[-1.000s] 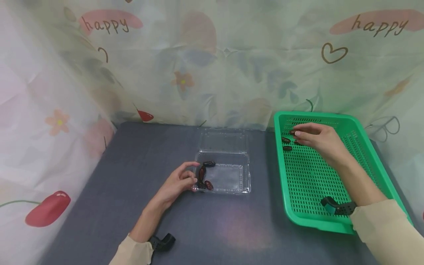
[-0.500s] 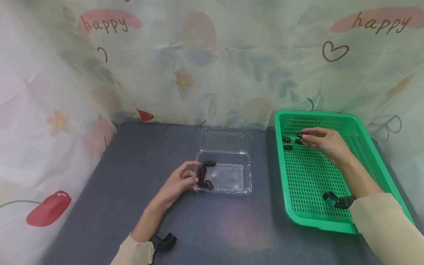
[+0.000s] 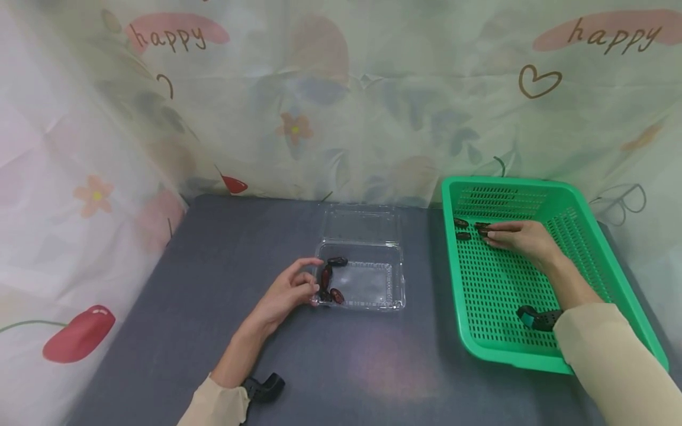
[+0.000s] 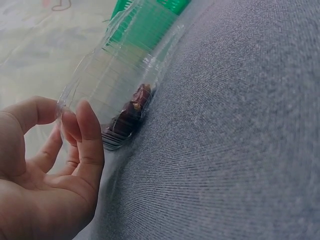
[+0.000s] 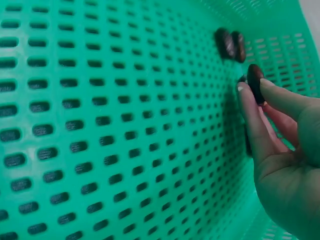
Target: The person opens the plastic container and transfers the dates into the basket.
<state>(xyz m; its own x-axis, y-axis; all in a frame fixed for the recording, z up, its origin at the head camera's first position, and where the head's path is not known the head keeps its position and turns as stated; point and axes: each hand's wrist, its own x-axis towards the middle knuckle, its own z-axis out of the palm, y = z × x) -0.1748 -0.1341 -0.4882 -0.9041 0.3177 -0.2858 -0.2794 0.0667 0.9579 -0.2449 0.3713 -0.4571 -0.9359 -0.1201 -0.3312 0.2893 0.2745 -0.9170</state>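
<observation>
My left hand (image 3: 285, 296) pinches the left rim of a clear plastic clamshell box (image 3: 367, 284), its lid (image 3: 359, 226) folded back. Several dark brown dates (image 3: 337, 296) lie along the box's left side; the left wrist view shows dates (image 4: 125, 119) through its wall. Inside the green basket, my right hand (image 3: 524, 241) pinches a date (image 5: 255, 82) between thumb and fingertips, low over the basket floor. Two more dates (image 5: 227, 44) lie side by side near the basket's left wall, and another date (image 3: 482, 225) is just beyond my fingertips. Part of that one is hidden.
The green perforated basket (image 3: 462, 331) stands at the right, its raised rim around my right hand. Dark grey cloth (image 3: 373, 367) covers the table. A printed curtain (image 3: 367, 118) hangs behind the box and basket, and along both sides.
My right hand has shifted slightly right and then nearer and lower within the basket, carrying the pinched date. My left hand stays at the box rim.
</observation>
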